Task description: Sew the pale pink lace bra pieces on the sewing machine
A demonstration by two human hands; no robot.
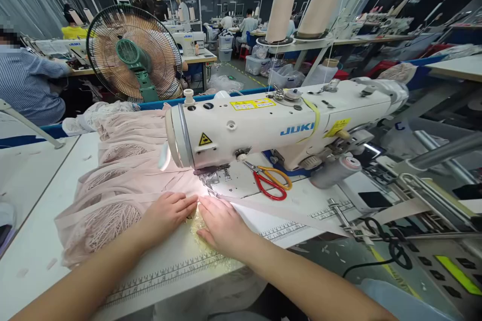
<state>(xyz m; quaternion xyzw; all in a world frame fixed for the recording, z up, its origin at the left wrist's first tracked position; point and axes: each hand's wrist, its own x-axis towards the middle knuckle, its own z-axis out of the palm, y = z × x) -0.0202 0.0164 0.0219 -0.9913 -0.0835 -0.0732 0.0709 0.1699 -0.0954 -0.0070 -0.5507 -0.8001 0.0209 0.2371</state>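
Observation:
A white sewing machine stands over the table, its needle area brightly lit and partly hidden. My left hand is at the near edge of a pale pink fabric, its fingers together and closed on it, the thumb hidden. Close beside it, my right hand lies with fingers stretched over the fabric just before the presser foot, thumb apart. Fingertips of both hands nearly meet there. A pale fabric strip runs rightward from the foot. Joined pink pieces with lace panels are heaped in folds to my left.
Red-and-yellow-handled scissors lie on the machine bed. A grey thread cone stands farther right. Printed rulers run along the table's front. Behind are a large fan, thread cones and a person in striped clothing.

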